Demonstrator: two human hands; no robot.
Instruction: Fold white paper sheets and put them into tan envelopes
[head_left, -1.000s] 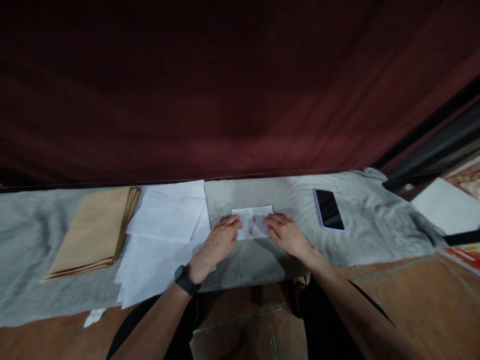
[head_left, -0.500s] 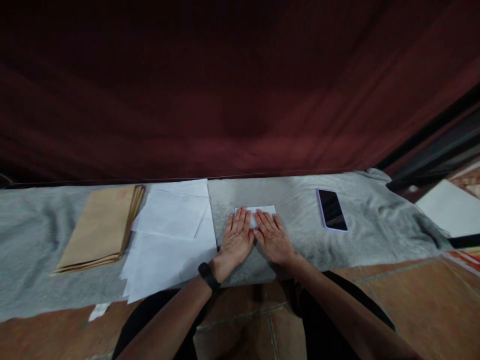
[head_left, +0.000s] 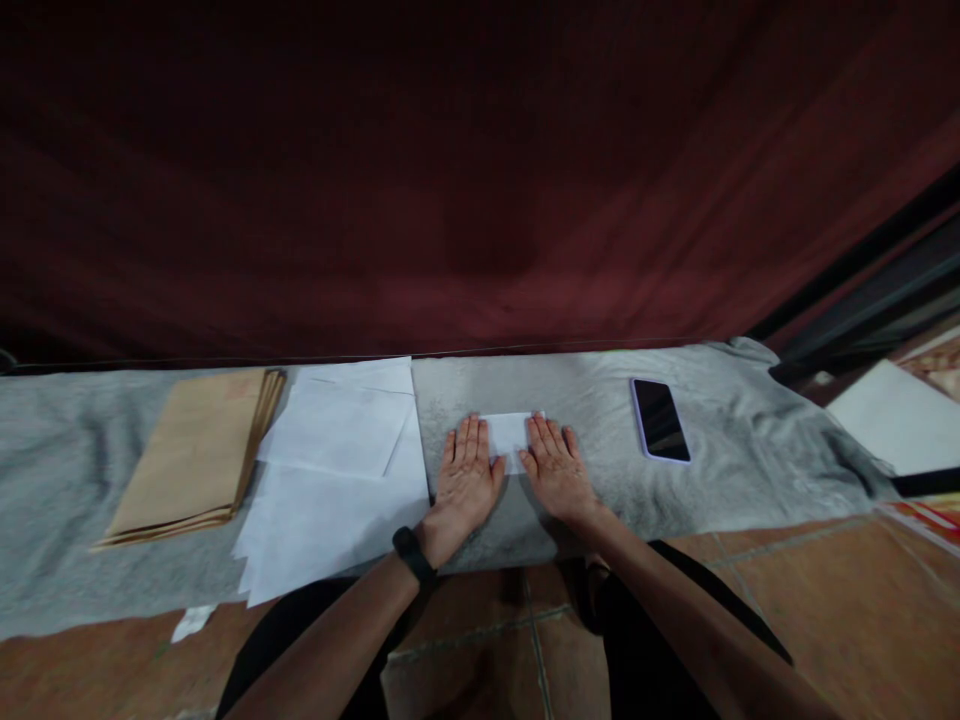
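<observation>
A small white piece of paper (head_left: pixel 508 437), seemingly folded, lies flat on the grey cloth. My left hand (head_left: pixel 466 475) rests palm down over its left end, fingers stretched out and pointing away from me. Over the right end lies my right hand (head_left: pixel 556 470), also flat with its fingers extended. Between the two hands the middle of the paper shows; its ends are covered by my fingers. A black band (head_left: pixel 413 556) circles my left wrist.
Left of my hands are loose white sheets (head_left: pixel 337 520), with a stack of brown paper envelopes (head_left: pixel 187 450) beyond them. A phone (head_left: pixel 661 420) in a lilac case lies to the right. Grey cloth (head_left: pixel 600 390) covers the surface, and a dark red curtain (head_left: pixel 480 200) hangs behind.
My hands have slid apart along the paper, the left one leftward and the right one slightly rightward, so more of its middle shows. Both stay flat.
</observation>
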